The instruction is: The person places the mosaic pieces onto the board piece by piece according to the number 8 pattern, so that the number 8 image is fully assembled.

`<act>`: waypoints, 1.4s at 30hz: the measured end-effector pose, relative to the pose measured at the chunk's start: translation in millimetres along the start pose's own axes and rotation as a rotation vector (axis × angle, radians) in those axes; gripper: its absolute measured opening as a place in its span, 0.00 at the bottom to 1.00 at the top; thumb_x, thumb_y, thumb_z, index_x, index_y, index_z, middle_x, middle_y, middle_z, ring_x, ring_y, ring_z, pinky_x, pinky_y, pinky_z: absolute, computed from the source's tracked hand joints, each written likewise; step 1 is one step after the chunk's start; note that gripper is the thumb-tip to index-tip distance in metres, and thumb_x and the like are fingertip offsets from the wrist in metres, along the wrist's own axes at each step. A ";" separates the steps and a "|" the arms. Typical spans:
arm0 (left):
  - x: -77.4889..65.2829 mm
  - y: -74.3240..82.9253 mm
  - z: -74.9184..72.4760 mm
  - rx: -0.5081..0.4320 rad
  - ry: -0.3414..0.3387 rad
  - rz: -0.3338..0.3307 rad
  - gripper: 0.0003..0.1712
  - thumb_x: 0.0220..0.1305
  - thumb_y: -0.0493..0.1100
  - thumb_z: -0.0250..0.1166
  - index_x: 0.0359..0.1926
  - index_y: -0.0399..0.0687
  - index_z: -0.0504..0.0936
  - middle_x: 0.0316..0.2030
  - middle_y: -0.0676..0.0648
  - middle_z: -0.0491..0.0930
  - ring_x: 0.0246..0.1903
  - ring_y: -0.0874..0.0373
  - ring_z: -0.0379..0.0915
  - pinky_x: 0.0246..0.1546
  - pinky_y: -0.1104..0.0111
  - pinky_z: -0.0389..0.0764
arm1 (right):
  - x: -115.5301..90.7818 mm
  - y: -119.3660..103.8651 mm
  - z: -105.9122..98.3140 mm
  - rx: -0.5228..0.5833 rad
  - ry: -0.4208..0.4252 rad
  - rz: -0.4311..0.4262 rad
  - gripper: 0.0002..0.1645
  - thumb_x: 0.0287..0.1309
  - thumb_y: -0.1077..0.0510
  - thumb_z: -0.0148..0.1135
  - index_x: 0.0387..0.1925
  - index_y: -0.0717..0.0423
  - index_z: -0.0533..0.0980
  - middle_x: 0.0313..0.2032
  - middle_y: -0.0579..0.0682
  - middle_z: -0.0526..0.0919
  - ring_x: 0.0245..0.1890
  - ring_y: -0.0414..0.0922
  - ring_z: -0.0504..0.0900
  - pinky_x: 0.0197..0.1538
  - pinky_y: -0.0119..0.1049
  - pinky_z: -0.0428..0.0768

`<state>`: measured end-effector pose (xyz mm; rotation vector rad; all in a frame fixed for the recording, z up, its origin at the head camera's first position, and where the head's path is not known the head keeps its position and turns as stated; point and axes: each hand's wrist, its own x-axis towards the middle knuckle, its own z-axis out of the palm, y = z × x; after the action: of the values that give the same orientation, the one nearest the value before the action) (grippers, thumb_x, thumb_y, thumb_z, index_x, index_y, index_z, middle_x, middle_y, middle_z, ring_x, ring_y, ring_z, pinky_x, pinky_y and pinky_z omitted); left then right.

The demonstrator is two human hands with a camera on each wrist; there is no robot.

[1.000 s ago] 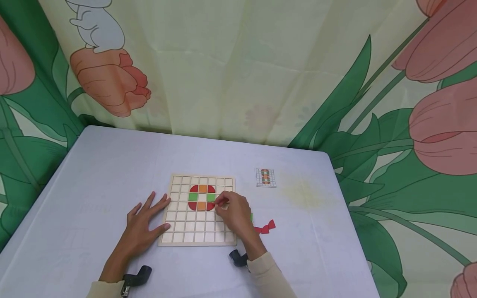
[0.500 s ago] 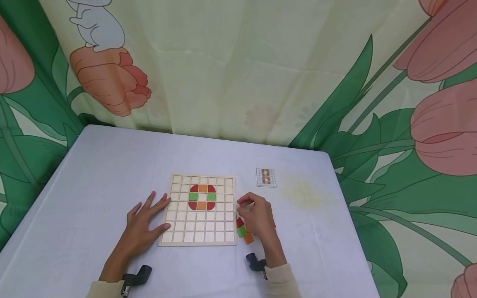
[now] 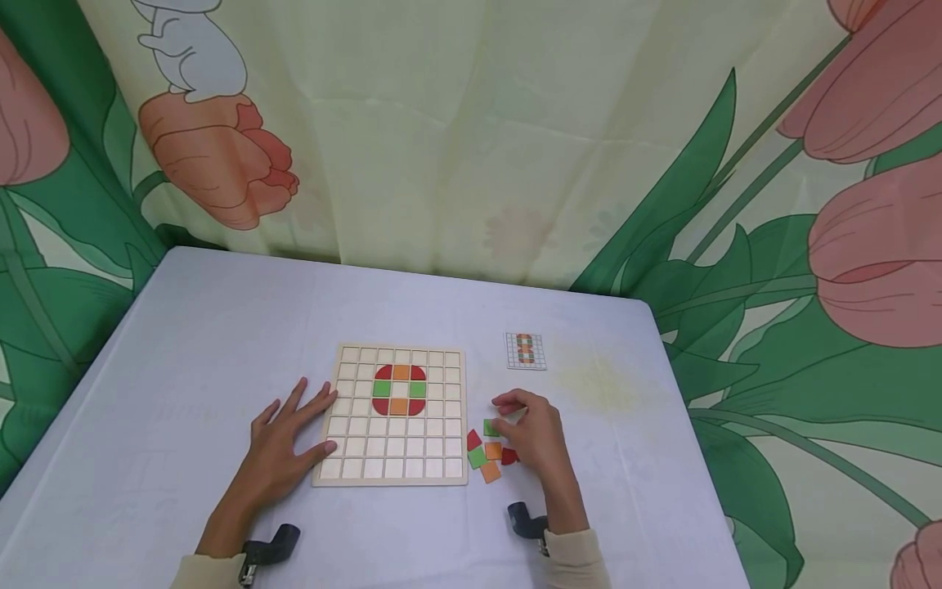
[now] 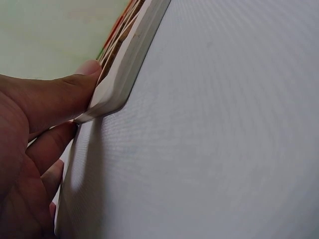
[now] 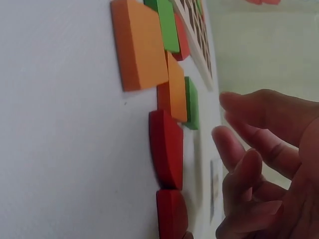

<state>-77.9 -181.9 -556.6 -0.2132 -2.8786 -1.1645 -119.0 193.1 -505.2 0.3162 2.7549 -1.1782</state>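
Grid board [image 3: 395, 447] touching left grip [image 3: 285, 442], loose tiles [image 3: 493, 451] beside right grip [image 3: 535, 431]

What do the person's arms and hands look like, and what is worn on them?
The left hand and right hand wear no gloves. The left sleeve and right sleeve are beige. A left device and a right device, both black and bent, sit at the wrists.

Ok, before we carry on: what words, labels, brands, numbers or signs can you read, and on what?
None can be read in any view.
Card: grid with coloured pattern; too small to rule out print.
Board: no lettering seen.
Loose pieces: no lettering seen.
Black wrist devices: too small to tell.
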 end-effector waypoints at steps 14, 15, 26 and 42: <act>-0.2 -0.1 0.1 0.009 -0.004 -0.009 0.46 0.60 0.46 0.77 0.78 0.51 0.71 0.79 0.37 0.66 0.84 0.35 0.45 0.77 0.34 0.44 | -0.5 7.1 4.6 -0.062 -0.059 0.013 0.17 0.51 0.63 0.82 0.43 0.45 0.89 0.37 0.47 0.84 0.29 0.47 0.74 0.30 0.35 0.75; -0.1 -0.2 0.2 0.010 -0.003 -0.008 0.46 0.60 0.46 0.77 0.78 0.51 0.71 0.79 0.37 0.66 0.83 0.35 0.46 0.77 0.34 0.44 | -1.1 6.8 5.3 -0.066 -0.053 0.009 0.17 0.51 0.63 0.82 0.43 0.44 0.89 0.38 0.47 0.84 0.29 0.46 0.74 0.31 0.35 0.75; 0.1 -0.4 1.9 0.018 0.004 0.001 0.46 0.60 0.47 0.77 0.78 0.52 0.71 0.79 0.37 0.66 0.84 0.36 0.46 0.76 0.33 0.45 | -8.8 -0.3 14.6 -0.066 -0.089 -0.077 0.16 0.50 0.61 0.83 0.40 0.44 0.89 0.40 0.47 0.82 0.31 0.46 0.74 0.30 0.34 0.73; 0.5 -0.6 0.1 0.014 -0.007 -0.007 0.46 0.61 0.46 0.77 0.79 0.52 0.70 0.79 0.38 0.65 0.84 0.36 0.45 0.77 0.34 0.44 | -10.4 1.8 15.7 -0.065 -0.182 -0.121 0.12 0.53 0.63 0.81 0.32 0.46 0.84 0.33 0.44 0.82 0.31 0.43 0.76 0.29 0.32 0.77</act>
<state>-78.4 -182.2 -557.1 -0.2075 -2.8951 -1.1474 -108.0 181.5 -515.3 0.0341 2.6776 -1.0819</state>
